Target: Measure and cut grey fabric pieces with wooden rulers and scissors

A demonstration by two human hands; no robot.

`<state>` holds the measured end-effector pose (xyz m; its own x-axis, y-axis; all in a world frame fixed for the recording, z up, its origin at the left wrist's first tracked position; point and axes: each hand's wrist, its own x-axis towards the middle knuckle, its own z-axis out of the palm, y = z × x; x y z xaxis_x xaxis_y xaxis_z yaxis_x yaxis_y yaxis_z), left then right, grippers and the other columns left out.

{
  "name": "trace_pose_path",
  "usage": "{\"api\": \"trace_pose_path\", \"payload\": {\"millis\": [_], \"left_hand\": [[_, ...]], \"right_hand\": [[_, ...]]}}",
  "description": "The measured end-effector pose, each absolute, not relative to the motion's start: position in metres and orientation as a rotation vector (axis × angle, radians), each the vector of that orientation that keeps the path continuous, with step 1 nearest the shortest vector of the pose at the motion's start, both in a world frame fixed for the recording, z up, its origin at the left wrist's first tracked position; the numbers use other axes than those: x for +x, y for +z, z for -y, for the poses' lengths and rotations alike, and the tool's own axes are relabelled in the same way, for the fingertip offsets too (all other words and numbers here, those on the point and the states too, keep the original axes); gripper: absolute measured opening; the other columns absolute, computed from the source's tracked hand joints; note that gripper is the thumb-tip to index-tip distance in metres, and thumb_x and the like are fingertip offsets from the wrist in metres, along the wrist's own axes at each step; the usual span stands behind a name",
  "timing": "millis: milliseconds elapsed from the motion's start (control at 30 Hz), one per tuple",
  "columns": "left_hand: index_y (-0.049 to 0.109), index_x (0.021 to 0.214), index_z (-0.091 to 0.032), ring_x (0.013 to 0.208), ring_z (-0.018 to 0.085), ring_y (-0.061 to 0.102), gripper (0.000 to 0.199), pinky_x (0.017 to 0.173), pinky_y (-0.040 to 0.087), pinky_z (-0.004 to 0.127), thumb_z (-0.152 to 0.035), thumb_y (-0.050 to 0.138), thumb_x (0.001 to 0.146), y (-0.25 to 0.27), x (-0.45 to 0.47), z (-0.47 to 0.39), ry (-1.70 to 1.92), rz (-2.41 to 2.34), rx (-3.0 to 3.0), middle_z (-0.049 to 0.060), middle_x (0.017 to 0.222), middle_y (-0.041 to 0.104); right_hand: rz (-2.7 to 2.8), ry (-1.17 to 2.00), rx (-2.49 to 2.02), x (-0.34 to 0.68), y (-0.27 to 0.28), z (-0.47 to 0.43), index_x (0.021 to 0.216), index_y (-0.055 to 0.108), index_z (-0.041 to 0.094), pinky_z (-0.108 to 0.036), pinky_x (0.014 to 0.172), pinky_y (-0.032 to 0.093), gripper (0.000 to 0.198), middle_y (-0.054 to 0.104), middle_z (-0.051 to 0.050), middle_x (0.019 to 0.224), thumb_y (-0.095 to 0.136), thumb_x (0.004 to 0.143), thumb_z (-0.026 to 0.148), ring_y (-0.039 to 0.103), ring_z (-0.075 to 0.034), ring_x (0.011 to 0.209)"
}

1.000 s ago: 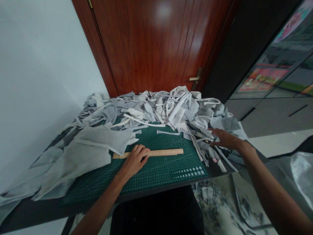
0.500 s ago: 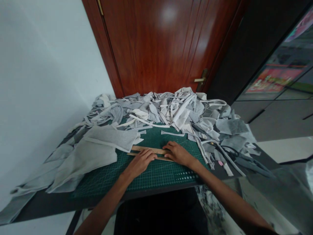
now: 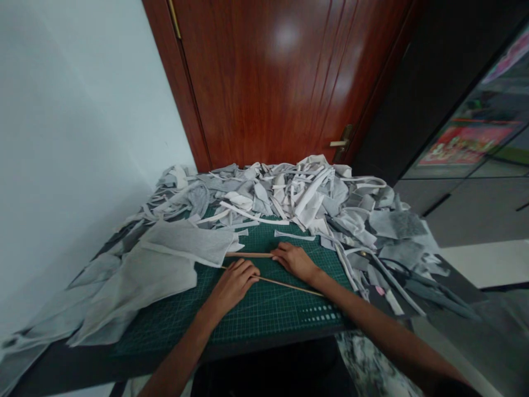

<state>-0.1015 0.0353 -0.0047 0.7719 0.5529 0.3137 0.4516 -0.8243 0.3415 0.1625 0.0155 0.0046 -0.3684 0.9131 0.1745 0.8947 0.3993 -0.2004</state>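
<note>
A shiny red-brown door [image 3: 264, 82] is standing at the back, its handle [image 3: 338, 143] sticking out. A white wall [image 3: 82, 94] is rising on the left. Grey drawers [image 3: 487, 207] are sitting on the right.

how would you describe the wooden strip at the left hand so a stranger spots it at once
Start at the red-brown door, then drop to the green gridded mat before it. There, the wooden strip emerges from the left hand and slants toward white printed shapes. It looks thinner than the other strip, farther back at the right hand.
</note>
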Motion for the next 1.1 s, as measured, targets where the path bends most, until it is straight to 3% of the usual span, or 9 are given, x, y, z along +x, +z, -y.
{"api": "trace_pose_path", "payload": {"millis": [233, 433, 633, 1100], "left_hand": [[0.072, 0.11, -0.022, 0.099, 0.021, 0.059, 0.023, 0.089, 0.049, 0.035, -0.021, 0.05, 0.106, -0.014, -0.126, -0.091, 0.758, -0.84, 2.703, 0.005, 0.103, 0.068], [0.075, 0.112, -0.023, 0.106, 0.024, 0.06, 0.03, 0.096, 0.05, 0.038, -0.023, 0.047, 0.104, -0.01, -0.145, -0.158, 0.759, -1.225, 2.66, 0.007, 0.107, 0.069], [0.076, 0.11, -0.022, 0.111, 0.027, 0.059, 0.033, 0.101, 0.049, 0.041, -0.025, 0.044, 0.102, -0.01, -0.142, -0.191, 0.692, -1.525, 2.664, 0.009, 0.111, 0.068], [0.077, 0.103, -0.021, 0.103, 0.029, 0.058, 0.032, 0.095, 0.048, 0.04, -0.022, 0.045, 0.098, -0.003, -0.129, -0.261, 0.691, -1.69, 2.632, 0.011, 0.101, 0.068]], "right_hand": [[2.213, 0.202, -1.535, 0.195, -0.009, -0.076, 0.12, 0.078, 0.023, -0.026, 0.087, 0.05, 0.026, 0.069, -0.007, 0.105, 0.057, 0.106, 0.029, 0.066, -0.018, 0.097], [2.095, 0.11, -1.757, 0.244, -0.005, -0.102, 0.13, 0.075, 0.023, -0.027, 0.09, 0.05, 0.034, 0.072, -0.008, 0.109, 0.052, 0.108, 0.033, 0.067, -0.019, 0.1], [2.044, 0.004, -1.875, 0.265, -0.004, -0.113, 0.131, 0.075, 0.022, -0.028, 0.092, 0.048, 0.038, 0.072, -0.01, 0.113, 0.048, 0.109, 0.037, 0.066, -0.021, 0.105], [1.916, -0.096, -2.095, 0.29, -0.005, -0.151, 0.136, 0.072, 0.025, -0.029, 0.092, 0.047, 0.042, 0.072, -0.012, 0.117, 0.045, 0.109, 0.042, 0.068, -0.024, 0.105]]}}
